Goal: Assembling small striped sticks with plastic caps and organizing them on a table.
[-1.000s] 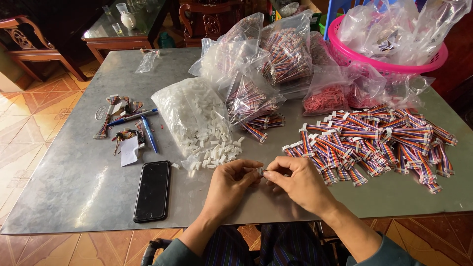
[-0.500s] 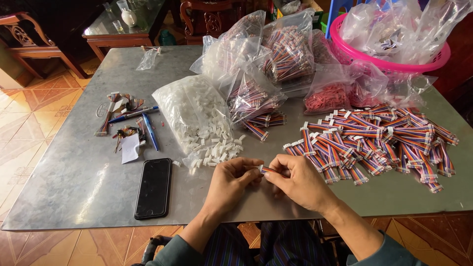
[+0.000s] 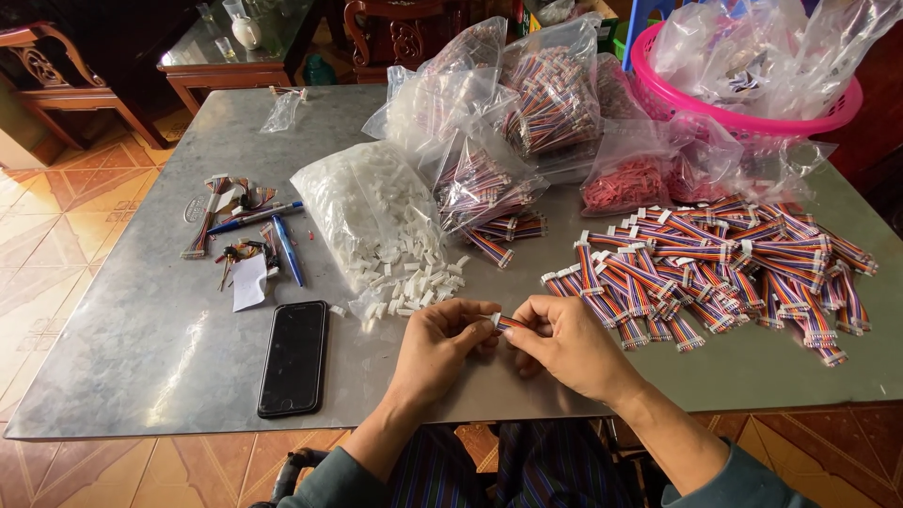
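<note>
Multicoloured ribbon cable [image 3: 509,324], short and flat, pinched at frame centre between fingertips of left hand [image 3: 440,346] and right hand [image 3: 562,341], above grey metal table [image 3: 169,367]

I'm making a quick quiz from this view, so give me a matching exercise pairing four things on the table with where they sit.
Things:
1. black phone
2. pink basket
3. blue pen
4. pile of finished ribbon cables

Places:
A. far right corner
B. right of the hands
C. near edge, left of the left hand
D. left side, beside the scrap wires

Pairs: 1-C, 2-A, 3-D, 4-B
</note>
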